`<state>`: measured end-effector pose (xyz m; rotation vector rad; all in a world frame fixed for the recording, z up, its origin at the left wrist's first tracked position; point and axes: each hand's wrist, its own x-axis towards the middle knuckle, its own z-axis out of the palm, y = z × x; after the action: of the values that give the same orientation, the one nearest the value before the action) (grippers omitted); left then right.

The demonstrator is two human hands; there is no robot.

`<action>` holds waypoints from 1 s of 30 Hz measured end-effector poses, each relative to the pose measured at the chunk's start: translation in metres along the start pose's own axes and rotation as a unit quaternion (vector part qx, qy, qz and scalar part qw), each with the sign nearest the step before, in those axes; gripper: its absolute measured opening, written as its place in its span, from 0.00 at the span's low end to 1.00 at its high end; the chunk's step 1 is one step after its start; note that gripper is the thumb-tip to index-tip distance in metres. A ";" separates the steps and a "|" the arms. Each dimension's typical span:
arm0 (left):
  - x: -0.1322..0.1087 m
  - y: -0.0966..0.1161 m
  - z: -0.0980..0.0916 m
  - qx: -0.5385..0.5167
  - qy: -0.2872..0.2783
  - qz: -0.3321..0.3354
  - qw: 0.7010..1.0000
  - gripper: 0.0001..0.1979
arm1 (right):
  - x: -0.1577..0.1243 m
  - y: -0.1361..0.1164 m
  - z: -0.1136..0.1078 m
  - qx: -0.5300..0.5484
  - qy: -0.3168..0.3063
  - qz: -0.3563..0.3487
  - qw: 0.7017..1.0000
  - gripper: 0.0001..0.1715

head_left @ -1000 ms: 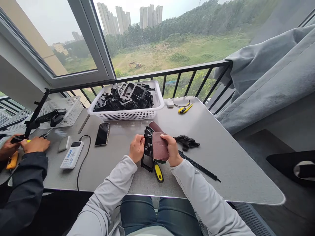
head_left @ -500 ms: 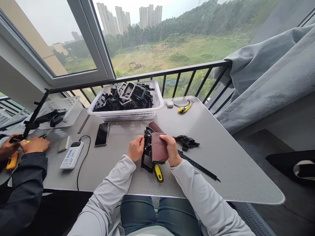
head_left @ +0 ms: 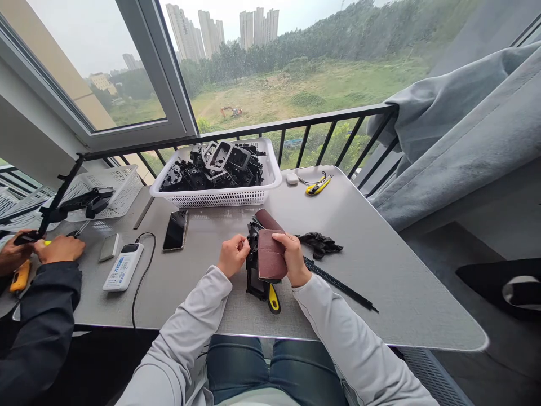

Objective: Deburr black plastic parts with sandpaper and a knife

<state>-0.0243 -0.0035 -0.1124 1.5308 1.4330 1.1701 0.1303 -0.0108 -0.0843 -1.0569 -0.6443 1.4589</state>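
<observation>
sitting at the near edge of a grey table (head_left: pixel 401 282), a person in a pale sweatshirt pinches a black plastic frame part (head_left: pixel 252 268) by its left edge with the curled fingers of the left hand (head_left: pixel 233 255). the right hand (head_left: pixel 292 258) clamps a sheet of brown sandpaper (head_left: pixel 270 254) flat against the part's right face, thumb over the top. the part stands on edge between the two hands, its long axis running away from the person, and touches both; the right hand sits just right of it. a yellow-handled tool (head_left: pixel 274 298) lies under the part. a black glove (head_left: pixel 321 243) and a thin black strip (head_left: pixel 342 286) lie to the right, a phone (head_left: pixel 176 229) to the left. beyond stands a white basket (head_left: pixel 220 197) of black parts. at far left, a co-worker's hand (head_left: pixel 59 248) grips another piece.
</observation>
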 end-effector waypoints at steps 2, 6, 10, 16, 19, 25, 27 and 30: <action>0.000 0.002 0.000 0.011 0.004 0.001 1.000 0.09 | 0.000 0.000 0.000 -0.004 0.000 -0.004 1.000 0.11; 0.001 0.002 0.001 0.021 0.015 -0.019 0.999 0.09 | -0.001 0.001 0.001 -0.024 -0.011 -0.016 1.000 0.10; 0.003 -0.002 0.002 -0.021 0.019 -0.060 0.998 0.09 | -0.001 0.001 0.001 -0.028 -0.014 -0.016 0.999 0.10; 0.007 -0.003 0.000 -0.094 0.034 -0.093 0.991 0.11 | 0.000 -0.001 0.001 -0.004 -0.001 -0.004 1.000 0.12; 0.008 -0.003 -0.001 -0.120 0.031 -0.092 0.988 0.13 | 0.000 -0.001 0.000 0.007 -0.001 0.003 1.000 0.13; 0.006 -0.002 0.000 -0.222 0.020 -0.119 0.968 0.20 | 0.001 0.001 -0.002 0.024 -0.005 -0.004 1.000 0.12; 0.004 -0.002 0.003 -0.244 -0.024 -0.155 0.957 0.28 | 0.001 0.001 -0.002 0.023 -0.011 -0.011 1.000 0.11; 0.002 -0.005 0.009 -0.275 -0.078 -0.182 0.941 0.29 | 0.001 0.001 -0.003 0.011 -0.020 -0.014 1.000 0.11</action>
<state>-0.0179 -0.0003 -0.1201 0.9021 1.0951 1.0727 0.1321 -0.0102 -0.0870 -1.0000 -0.6686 1.4623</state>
